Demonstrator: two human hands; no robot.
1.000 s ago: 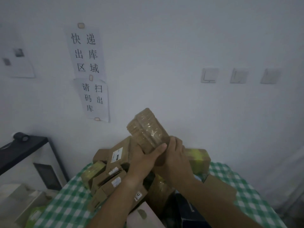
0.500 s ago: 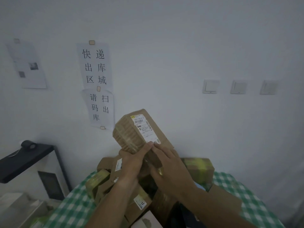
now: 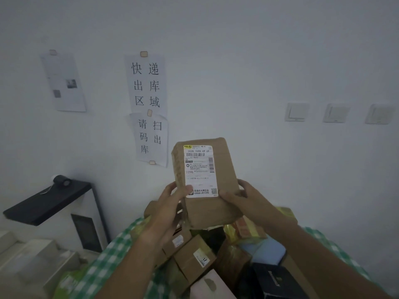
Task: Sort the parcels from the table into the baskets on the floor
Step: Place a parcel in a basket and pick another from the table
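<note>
- The left hand (image 3: 170,203) is reaching up from the lower left, gripping the left edge of a brown cardboard parcel (image 3: 207,182), its thumb pressing the white shipping label (image 3: 199,170).
- The right hand (image 3: 244,198) is reaching up from the lower right, clasping the parcel's right edge with curled fingers.
- The parcel is standing upright, lifted above the heap of parcels (image 3: 194,255) lying on the green checked tablecloth (image 3: 108,260), its label facing the camera.

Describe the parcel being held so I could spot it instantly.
Above the green-checked table heaped with parcels, both hands lift one brown box upright before the white wall. Unlike the heap's boxes, its big white shipping label faces the camera.
</note>
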